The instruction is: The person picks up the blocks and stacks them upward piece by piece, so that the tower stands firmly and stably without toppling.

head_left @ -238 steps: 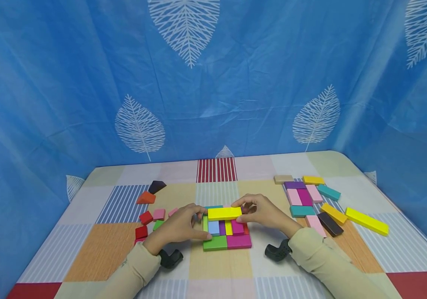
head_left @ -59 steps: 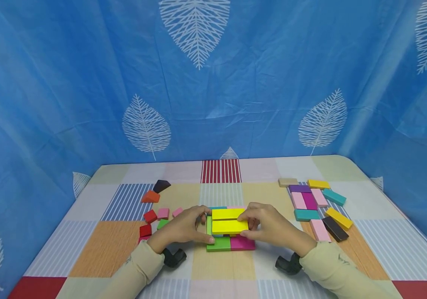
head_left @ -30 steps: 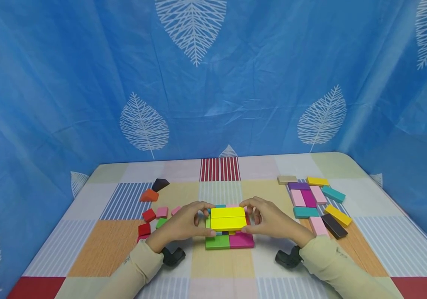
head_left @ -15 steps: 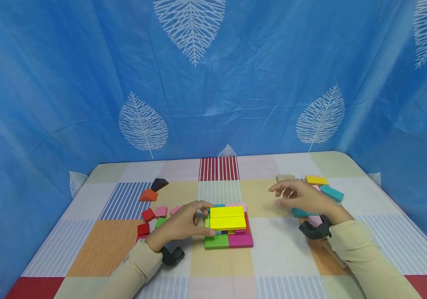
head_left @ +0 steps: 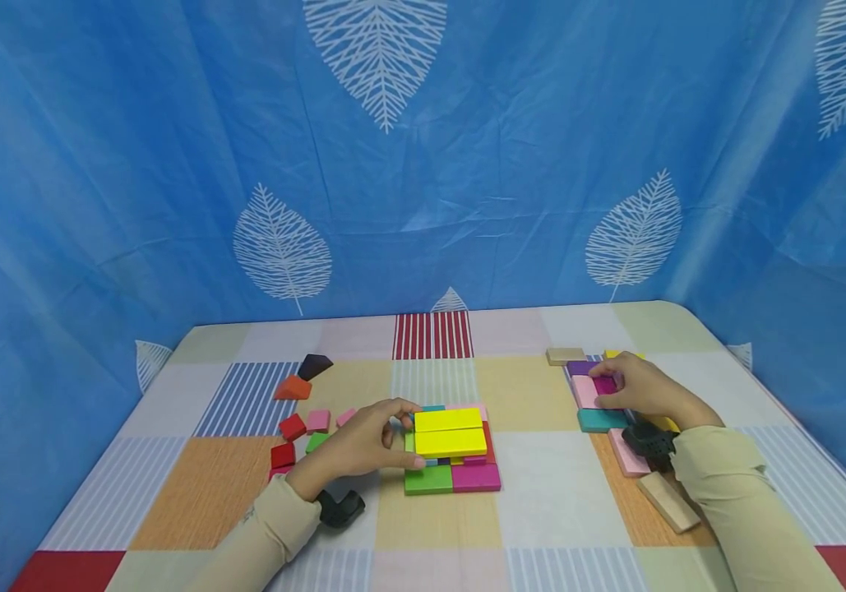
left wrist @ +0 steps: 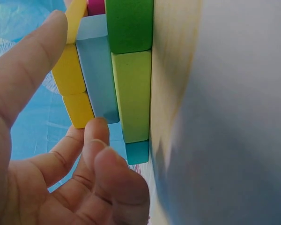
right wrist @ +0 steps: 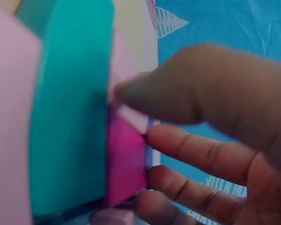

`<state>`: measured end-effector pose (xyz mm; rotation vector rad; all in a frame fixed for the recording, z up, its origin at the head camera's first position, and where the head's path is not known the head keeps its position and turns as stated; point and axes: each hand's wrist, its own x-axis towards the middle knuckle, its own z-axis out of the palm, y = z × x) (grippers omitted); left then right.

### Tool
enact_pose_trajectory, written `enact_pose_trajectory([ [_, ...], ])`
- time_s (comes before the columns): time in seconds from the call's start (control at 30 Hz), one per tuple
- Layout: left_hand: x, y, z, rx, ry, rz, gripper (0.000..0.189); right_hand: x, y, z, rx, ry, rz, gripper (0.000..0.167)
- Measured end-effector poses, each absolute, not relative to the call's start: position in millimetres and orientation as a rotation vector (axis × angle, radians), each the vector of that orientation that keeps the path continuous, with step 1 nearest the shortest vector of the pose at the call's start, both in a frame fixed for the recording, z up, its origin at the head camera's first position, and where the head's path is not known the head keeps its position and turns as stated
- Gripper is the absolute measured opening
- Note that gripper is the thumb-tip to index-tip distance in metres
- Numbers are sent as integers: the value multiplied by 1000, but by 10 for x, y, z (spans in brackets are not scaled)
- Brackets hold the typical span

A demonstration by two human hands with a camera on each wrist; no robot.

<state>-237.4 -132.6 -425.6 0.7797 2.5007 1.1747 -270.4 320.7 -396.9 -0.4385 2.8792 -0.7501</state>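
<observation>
Two bright yellow blocks (head_left: 450,432) lie side by side on top of a flat stack of coloured blocks. My left hand (head_left: 363,440) is at their left ends, thumb at the near side and forefinger at the far side, pinching the pair. In the left wrist view the yellow ends sit over a light blue block (left wrist: 98,75) and a lime green block (left wrist: 132,96). My right hand (head_left: 640,386) is over the right-hand group, its thumb and fingertips spread at a magenta block (right wrist: 126,159) between pink ones. The thumb is blurred there.
Around the right hand lie a teal block (head_left: 602,421), a pink block (head_left: 628,452), a purple block (head_left: 580,368) and two plain wooden blocks (head_left: 668,501). Left of the stack are red blocks (head_left: 283,455), an orange piece (head_left: 293,387) and a black piece (head_left: 315,366).
A second yellow block from the right has joined the first on the stack, and both were squared up. My right hand then left them for the right-hand group; my left hand stayed.
</observation>
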Motion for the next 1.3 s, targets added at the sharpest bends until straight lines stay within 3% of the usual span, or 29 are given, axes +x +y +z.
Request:
enact_pose_trajectory([
  [0.23,-2373,-1345,-4269,779,2506,1177,71,-2724,3227,-4018,-462,2849,-786,53],
  [0.5,-2359,-1354,-4264,782,2501,1189,72,-2699,3002,-4081,-615,2865,-832,48],
  [1.0,-2360,-1343,-4248,777,2499,1188,70,-2580,2431,-4051,-554,2639,-911,73],
  [1.3,-2367,-1329,-4260,780,2491,1189,69,-2518,2248,-4077,-586,2769,-921,62],
])
